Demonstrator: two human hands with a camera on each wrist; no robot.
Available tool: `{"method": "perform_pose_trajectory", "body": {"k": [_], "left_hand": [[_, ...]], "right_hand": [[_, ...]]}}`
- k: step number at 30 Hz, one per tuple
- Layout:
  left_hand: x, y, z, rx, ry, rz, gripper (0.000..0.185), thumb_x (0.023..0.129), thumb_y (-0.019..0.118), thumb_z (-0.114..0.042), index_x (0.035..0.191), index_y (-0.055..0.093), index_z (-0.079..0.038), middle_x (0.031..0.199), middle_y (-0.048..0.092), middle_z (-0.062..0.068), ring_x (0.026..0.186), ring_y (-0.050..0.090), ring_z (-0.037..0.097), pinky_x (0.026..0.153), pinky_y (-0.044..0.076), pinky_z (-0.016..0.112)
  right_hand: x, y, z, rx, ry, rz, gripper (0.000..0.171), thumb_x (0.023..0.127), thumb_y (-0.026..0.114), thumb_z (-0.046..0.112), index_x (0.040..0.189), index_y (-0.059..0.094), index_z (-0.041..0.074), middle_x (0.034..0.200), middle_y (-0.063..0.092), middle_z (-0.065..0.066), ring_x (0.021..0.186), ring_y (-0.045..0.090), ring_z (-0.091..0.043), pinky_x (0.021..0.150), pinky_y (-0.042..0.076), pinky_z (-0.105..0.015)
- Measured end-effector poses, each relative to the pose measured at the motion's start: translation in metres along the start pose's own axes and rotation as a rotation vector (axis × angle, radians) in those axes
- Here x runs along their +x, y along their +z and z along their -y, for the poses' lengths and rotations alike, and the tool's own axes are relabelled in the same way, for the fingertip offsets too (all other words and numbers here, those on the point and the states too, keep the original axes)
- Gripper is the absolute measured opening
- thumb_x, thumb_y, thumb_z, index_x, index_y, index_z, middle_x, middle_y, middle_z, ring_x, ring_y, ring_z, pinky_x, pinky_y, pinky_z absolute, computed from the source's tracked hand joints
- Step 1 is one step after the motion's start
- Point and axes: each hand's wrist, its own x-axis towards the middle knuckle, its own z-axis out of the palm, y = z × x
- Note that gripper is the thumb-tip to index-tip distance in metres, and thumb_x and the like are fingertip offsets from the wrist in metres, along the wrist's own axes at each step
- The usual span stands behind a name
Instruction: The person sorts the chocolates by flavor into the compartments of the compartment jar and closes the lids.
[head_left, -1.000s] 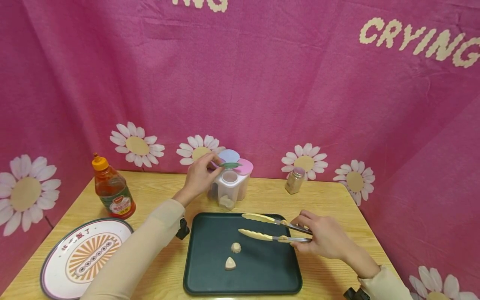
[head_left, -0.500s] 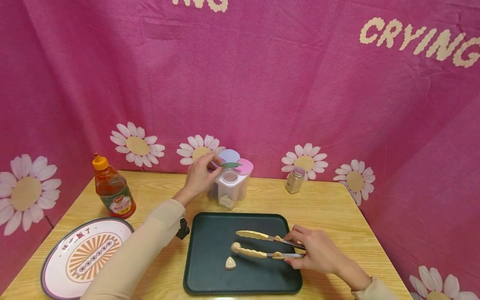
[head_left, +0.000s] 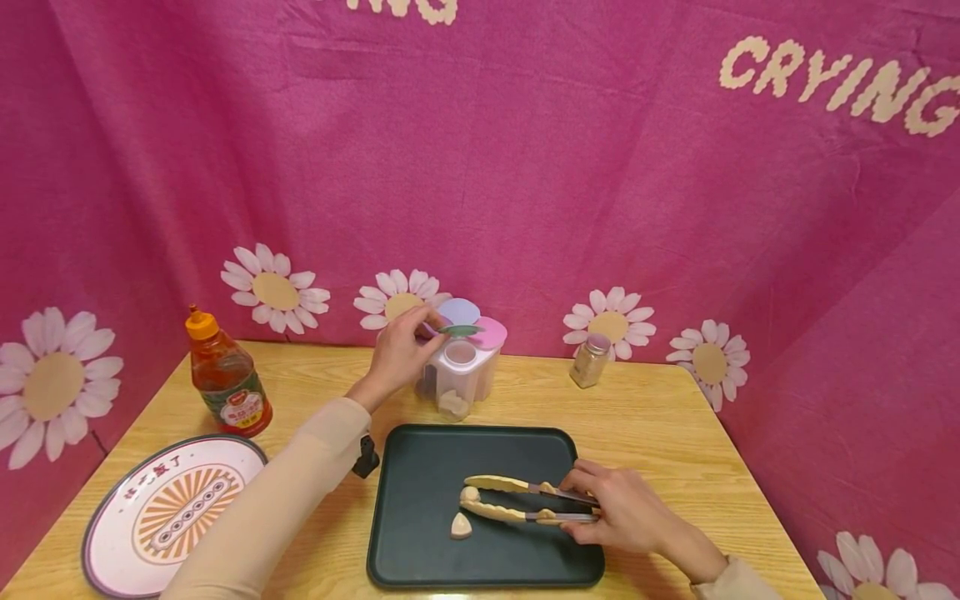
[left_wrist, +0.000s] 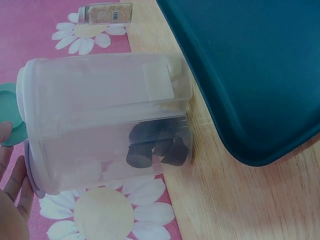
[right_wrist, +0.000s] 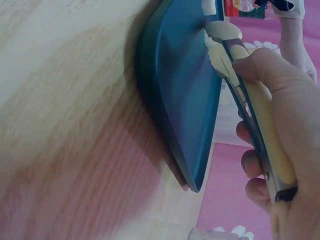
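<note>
I see the right hand (head_left: pixel 622 517) gripping the tongs (head_left: pixel 517 500), tips around a dumpling (head_left: pixel 470 493) on the dark tray (head_left: pixel 420 550); left hand (head_left: pixel 397 354) fingers pinching the seasoning box's (head_left: pixel 457 375) green lid (head_left: pixel 460 330) (lifted).

The cream-tipped tongs (head_left: pixel 517 498) lie low over the right half of the tray (head_left: pixel 420 558), their tips closed about a small pale piece (head_left: pixel 470 494) near the tray's middle. A second, wedge-shaped piece (head_left: pixel 461 526) lies just in front of it. The clear container (head_left: pixel 459 379) stands upright beyond the tray's far edge, its green lid (head_left: pixel 461 330) lifted.
</note>
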Motion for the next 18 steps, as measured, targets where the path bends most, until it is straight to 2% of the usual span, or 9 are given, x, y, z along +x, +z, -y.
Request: {"method": "perform_pose_trajectory", "body": {"k": [10,14,18], "left_hand": [[0.0,0.0,-0.001,0.001,0.011,-0.005,0.014,0.093,0.079,-0.008,0.101,0.068,-0.007,0.1,0.073,0.013,0.091,0.074,0.028,0.084,0.063,0.046],[0.0,0.0,0.0,-0.003,0.017,-0.003,0.013,0.094,0.079,-0.009,0.101,0.068,-0.007,0.101,0.073,0.014,0.091,0.074,0.028,0.084,0.063,0.046],[0.0,0.0,0.001,-0.009,0.019,-0.004,0.013,0.094,0.078,-0.009,0.101,0.068,-0.007,0.101,0.073,0.014,0.09,0.074,0.029,0.084,0.063,0.046]], "right_hand": [[0.003,-0.011,0.002,0.009,-0.011,-0.019,0.034,0.087,0.082,0.046,0.107,0.072,0.02,0.091,0.065,0.008,0.065,0.046,0.006,0.055,0.039,-0.015],[0.006,-0.023,0.002,-0.011,-0.029,-0.087,0.034,0.086,0.084,0.042,0.107,0.072,0.019,0.091,0.063,0.01,0.066,0.047,0.006,0.056,0.039,-0.015],[0.013,-0.038,0.002,-0.064,-0.063,-0.194,0.036,0.08,0.088,0.038,0.106,0.072,0.02,0.09,0.063,0.012,0.065,0.046,0.006,0.054,0.037,-0.015]]}}
